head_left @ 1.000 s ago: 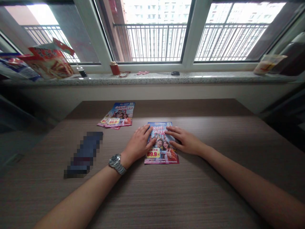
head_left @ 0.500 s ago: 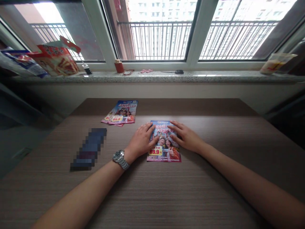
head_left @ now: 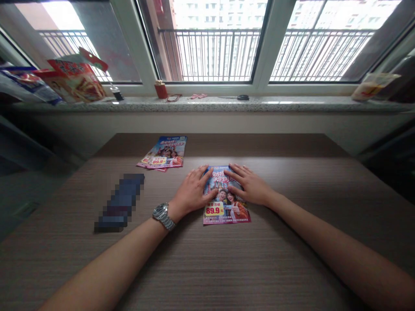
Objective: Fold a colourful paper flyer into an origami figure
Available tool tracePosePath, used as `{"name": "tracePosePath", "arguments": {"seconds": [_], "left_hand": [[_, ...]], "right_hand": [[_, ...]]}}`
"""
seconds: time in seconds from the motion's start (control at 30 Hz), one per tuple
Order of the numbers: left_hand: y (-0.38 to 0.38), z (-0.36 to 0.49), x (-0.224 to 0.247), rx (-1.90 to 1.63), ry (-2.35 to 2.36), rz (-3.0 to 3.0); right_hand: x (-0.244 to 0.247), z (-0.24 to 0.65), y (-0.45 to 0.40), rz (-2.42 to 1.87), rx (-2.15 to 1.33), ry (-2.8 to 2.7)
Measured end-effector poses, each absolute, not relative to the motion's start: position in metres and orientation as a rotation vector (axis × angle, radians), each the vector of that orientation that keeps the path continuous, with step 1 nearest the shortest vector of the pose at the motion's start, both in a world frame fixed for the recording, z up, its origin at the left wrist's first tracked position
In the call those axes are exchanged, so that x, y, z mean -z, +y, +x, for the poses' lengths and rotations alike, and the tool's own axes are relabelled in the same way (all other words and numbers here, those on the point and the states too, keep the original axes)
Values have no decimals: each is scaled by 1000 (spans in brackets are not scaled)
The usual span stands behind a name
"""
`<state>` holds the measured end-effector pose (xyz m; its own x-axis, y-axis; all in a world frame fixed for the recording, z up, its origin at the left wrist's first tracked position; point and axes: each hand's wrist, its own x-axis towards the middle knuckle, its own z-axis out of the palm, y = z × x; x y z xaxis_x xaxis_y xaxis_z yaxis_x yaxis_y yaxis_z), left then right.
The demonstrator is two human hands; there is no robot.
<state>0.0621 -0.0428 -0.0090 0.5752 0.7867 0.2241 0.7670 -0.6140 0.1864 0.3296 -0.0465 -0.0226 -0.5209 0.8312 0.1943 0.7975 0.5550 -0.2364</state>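
Resting spread on the flyer [head_left: 226,197], the left hand [head_left: 191,190] and right hand [head_left: 255,188] could crease or skew it on the counter [head_left: 207,263] if they press unevenly.

Reaching forward, palms down

The left arm [head_left: 113,255] slants in from the lower left, the right arm [head_left: 324,237] from the lower right. The left grip [head_left: 193,190] and right grip [head_left: 252,184] are apart, both loosely extended, fingers slightly spread and angled inward, thumbs pointing toward each other.
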Motion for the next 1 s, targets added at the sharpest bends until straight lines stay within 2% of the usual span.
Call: {"name": "tracePosePath", "arguments": {"seconds": [0.17,0.5,0.87,1.0], "left_hand": [[-43,64,9,-324,1368,2747],[-42,64,9,-311,1399,2716],[-41,61,9,-345,1339,2711],[-42,61,8,-329,1318,2718]], "right_hand": [[21,330,-47,-1404,-141,-2574],[24,325,-50,-1606,-73,-2466],[20,329,-52,-1524,-103,-2401],[16,332,-54,-1325,-154,-2476]]}}
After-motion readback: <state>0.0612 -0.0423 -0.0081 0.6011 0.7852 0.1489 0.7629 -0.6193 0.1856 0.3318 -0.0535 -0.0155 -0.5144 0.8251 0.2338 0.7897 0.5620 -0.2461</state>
